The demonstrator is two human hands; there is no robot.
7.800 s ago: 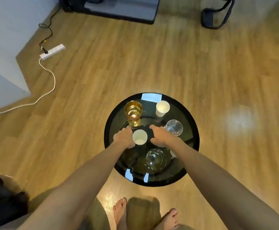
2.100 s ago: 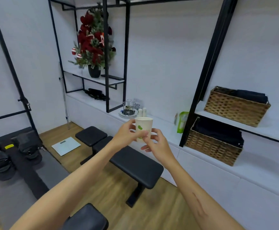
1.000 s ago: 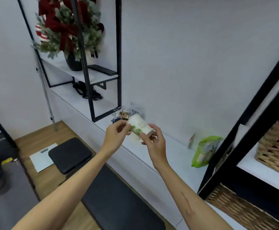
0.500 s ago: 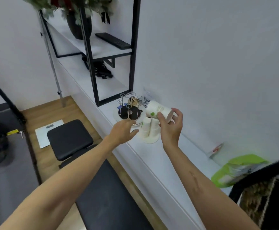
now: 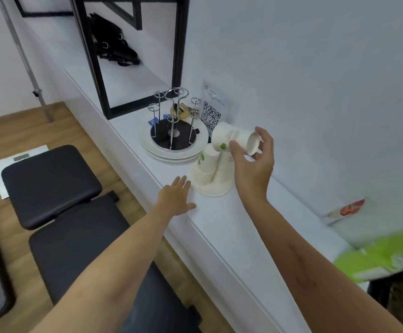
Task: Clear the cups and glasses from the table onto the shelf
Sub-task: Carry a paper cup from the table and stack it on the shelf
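Observation:
My right hand [image 5: 253, 169] grips a white paper cup [image 5: 229, 140] with a green leaf print, tipped on its side with its base toward me and its mouth pointing left. It hovers just above two upside-down stacks of matching paper cups [image 5: 207, 169] standing on the white shelf [image 5: 231, 227]. My left hand [image 5: 175, 197] is flat with fingers spread at the shelf's front edge, just left of the stacks and holding nothing.
A metal cup rack on white plates [image 5: 174, 138] stands behind the stacks, with a QR code sign [image 5: 211, 115] against the wall. A black frame upright [image 5: 179, 44] rises further back. Black padded benches [image 5: 51, 183] lie below left. A green bag [image 5: 383, 255] sits at right.
My left hand has let go of the cup and dropped to the shelf edge. My right hand has tipped the cup further over and lowered it closer to the stacked cups.

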